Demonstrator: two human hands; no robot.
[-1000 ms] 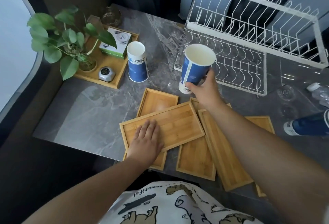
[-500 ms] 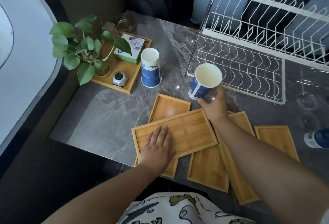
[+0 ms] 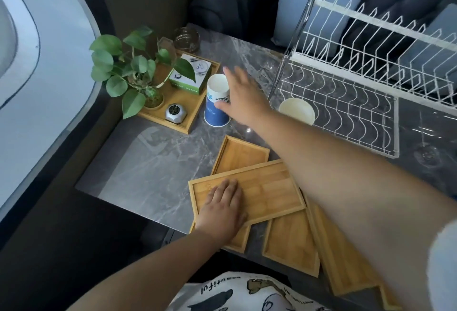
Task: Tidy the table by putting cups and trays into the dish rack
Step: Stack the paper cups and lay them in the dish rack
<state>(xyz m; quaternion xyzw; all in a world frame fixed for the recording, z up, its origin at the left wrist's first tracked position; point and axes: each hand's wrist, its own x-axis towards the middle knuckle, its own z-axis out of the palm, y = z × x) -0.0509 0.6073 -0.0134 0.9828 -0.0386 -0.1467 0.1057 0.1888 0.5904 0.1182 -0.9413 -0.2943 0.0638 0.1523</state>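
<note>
the right hand (image 3: 243, 99) is reaching with fingers (image 3: 231, 74) spread apart around the upright blue cup (image 3: 217, 105), just left of it, while the left hand (image 3: 222, 208) is lying flat on a tray (image 3: 267, 191).

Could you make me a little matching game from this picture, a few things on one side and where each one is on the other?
Things:
1. blue cup
2. white cup
3. left hand
4. plant

Places:
A. in the dish rack
B. flat on the top tray
C. on the table, at the right hand
D. on the square tray, far left

Pairs: 1-C, 2-A, 3-B, 4-D
</note>
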